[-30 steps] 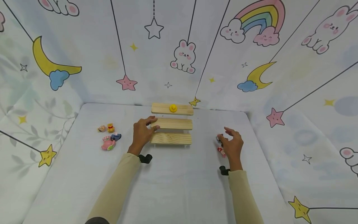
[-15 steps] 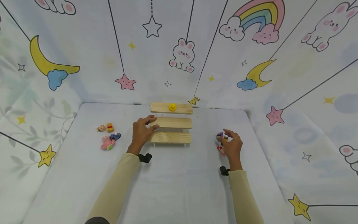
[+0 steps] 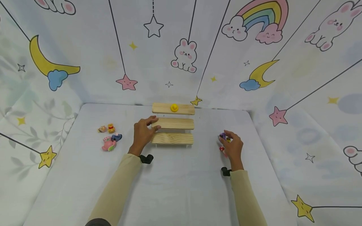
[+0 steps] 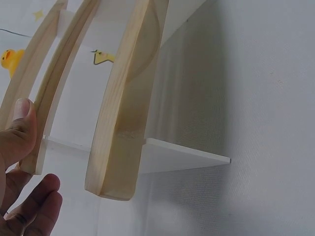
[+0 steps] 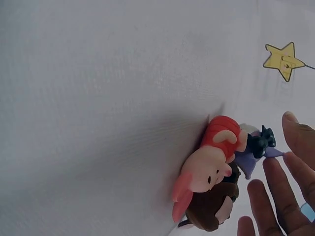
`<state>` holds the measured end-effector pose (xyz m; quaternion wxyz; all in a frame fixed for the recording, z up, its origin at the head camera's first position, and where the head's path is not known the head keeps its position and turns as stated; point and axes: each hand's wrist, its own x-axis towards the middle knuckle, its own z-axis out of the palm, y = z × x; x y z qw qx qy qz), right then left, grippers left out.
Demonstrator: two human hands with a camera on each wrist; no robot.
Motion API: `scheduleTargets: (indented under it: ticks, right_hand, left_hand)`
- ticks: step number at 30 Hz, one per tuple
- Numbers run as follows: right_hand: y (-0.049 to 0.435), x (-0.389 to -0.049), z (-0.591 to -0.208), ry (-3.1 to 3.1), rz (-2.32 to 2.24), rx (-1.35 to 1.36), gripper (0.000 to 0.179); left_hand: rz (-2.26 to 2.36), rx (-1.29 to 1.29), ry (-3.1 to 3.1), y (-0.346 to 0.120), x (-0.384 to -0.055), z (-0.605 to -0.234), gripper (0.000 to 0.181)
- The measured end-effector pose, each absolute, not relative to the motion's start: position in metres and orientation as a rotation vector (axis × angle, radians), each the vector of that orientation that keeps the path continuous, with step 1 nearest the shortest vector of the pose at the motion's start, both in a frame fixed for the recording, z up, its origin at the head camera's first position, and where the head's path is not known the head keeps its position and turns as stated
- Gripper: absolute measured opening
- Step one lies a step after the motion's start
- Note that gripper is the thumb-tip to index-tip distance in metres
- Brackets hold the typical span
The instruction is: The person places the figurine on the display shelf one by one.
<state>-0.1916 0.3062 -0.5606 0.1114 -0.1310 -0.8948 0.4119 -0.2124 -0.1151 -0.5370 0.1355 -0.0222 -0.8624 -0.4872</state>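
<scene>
My left hand [image 3: 143, 133] grips the left end of the middle board of a three-step wooden display stand [image 3: 172, 138]. In the left wrist view the thumb lies on that board [image 4: 54, 73], with fingers under its end. A small yellow duck [image 3: 174, 108] sits on the top board. On the right, my right hand [image 3: 234, 147] is spread around a purple figurine [image 5: 248, 160] with a dark bow, index fingertip right at its purple tip and thumb apart. Beside it lie a piglet figurine [image 5: 216, 152] in red and a brown-haired figurine [image 5: 206, 211].
To the stand's left lie several figurines: a yellow bear [image 3: 111, 128], a small round-faced figure [image 3: 102, 129], a dark blue piece [image 3: 116, 137] and a larger pink one [image 3: 108, 145]. White panels [image 4: 182, 155] support the boards. A printed cloth backdrop [image 3: 158, 62] rises behind the white table [image 3: 181, 188].
My right hand has shifted slightly left, its thumb and index finger drawing nearer the purple figurine, which now shows more. My left hand stays on the stand. The head view has tilted slightly.
</scene>
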Motion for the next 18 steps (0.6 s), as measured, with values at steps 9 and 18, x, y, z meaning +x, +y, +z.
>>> scheduleTargets:
  ticks: [9, 18]
  right_hand:
    - [0.305, -0.199, -0.563, -2.661, 1.215, -0.384, 0.048]
    - [0.307, -0.204, -0.567, -2.7, 1.169, -0.373, 0.048]
  left_hand:
    - [-1.405, -0.058, -2.507, -0.115, -0.213, -0.538, 0.046]
    - [-1.386, -0.075, -2.492, -0.115, -0.212, -0.537, 0.046]
